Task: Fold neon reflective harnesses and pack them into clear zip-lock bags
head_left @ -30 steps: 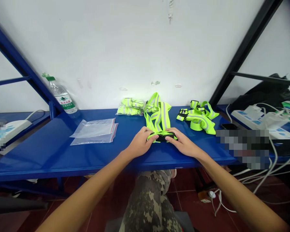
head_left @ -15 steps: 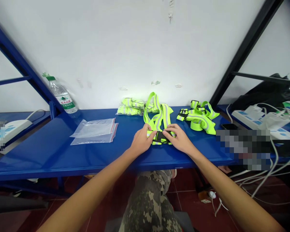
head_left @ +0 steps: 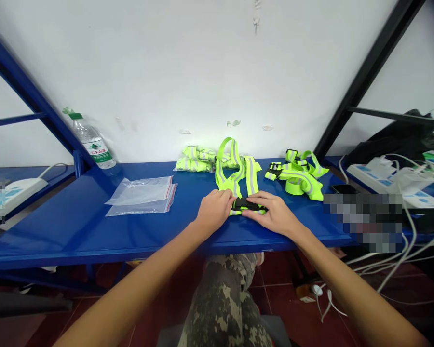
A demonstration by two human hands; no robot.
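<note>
A neon-yellow reflective strap harness (head_left: 252,174) with silver stripes lies on the blue table in front of me, its loops reaching toward the wall. At its near end is a black buckle (head_left: 246,204). My left hand (head_left: 216,208) grips the harness just left of the buckle, fingers closed. From the right, my right hand (head_left: 273,212) pinches the buckle end between thumb and fingers. Behind the harness are folded reflective straps in clear bags (head_left: 195,160). Another loose reflective harness (head_left: 300,177) lies to the right.
Clear zip bags (head_left: 141,196) lie flat on the blue table (head_left: 75,236) at left. A water bottle (head_left: 96,144) stands by the wall. A dark phone (head_left: 343,189), power strips (head_left: 394,183) and white cables (head_left: 394,265) are at right.
My right hand has shifted slightly right and down, its thumb now below the buckle. The right-hand strap of the harness lies a little further right and straighter.
</note>
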